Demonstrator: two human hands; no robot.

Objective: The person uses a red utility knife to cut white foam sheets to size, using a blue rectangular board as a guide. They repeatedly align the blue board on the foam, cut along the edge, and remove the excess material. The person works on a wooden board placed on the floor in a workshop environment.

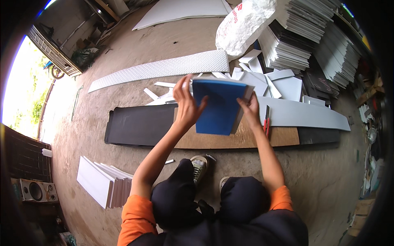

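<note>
In front of me, a blue rectangular panel (218,106) stands tilted above a brown wooden board (205,141). Pale layers show along the panel's right edge. My right hand (249,108) grips that edge, thumb on the near side; its other fingers are partly hidden. At the opposite edge, my left hand (188,104) has its fingers stretched upward and slightly blurred. Its thumb reaches across the blue face. A red and black utility knife (267,122) lies just beyond my right wrist. Beneath the wooden board is a long black sheet (141,125).
White offcuts (273,88) are scattered behind the work boards, near a textured white strip (160,70) and a white sack (245,28). Tall stacks of white sheets (287,51) stand back right. A white panel stack (100,182) stands on the floor near left.
</note>
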